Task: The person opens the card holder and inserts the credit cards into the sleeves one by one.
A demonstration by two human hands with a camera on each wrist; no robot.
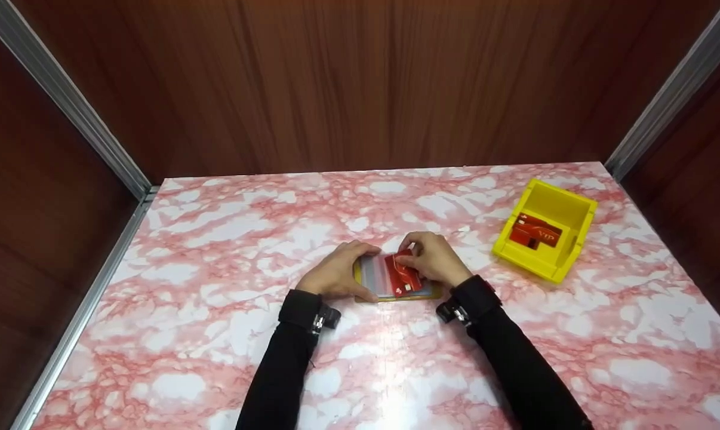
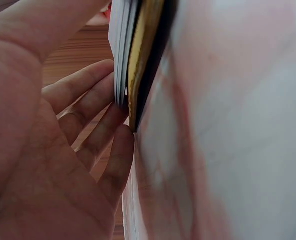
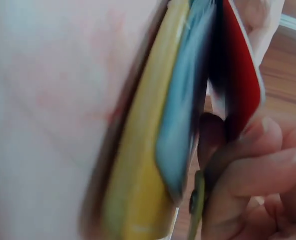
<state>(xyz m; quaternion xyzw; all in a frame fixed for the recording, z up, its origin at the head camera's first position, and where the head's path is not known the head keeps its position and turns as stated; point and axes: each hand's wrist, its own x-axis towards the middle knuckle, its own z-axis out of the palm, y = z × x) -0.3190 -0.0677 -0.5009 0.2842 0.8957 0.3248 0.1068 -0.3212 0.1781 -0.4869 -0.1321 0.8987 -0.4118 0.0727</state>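
A card holder (image 1: 372, 279) with a yellow cover and clear plastic sleeves lies open on the table. My left hand (image 1: 336, 272) holds its left side, with thumb at the near edge and fingers at the far edge. In the left wrist view, fingertips touch the sleeves (image 2: 121, 55) and yellow cover (image 2: 140, 55). My right hand (image 1: 436, 260) pinches a red card (image 1: 403, 278) over the right part of the sleeves. In the right wrist view the card (image 3: 242, 75) tilts up from the sleeves. A snap tab (image 3: 198, 200) shows beside the fingers.
At the right stands a yellow bin (image 1: 585, 222) with red cards (image 1: 542, 231) in it, the top one lettered VIP. The table (image 1: 228, 239) has a pink and white marbled top. Brown wood-grain panels (image 1: 360, 89) enclose its back and sides.
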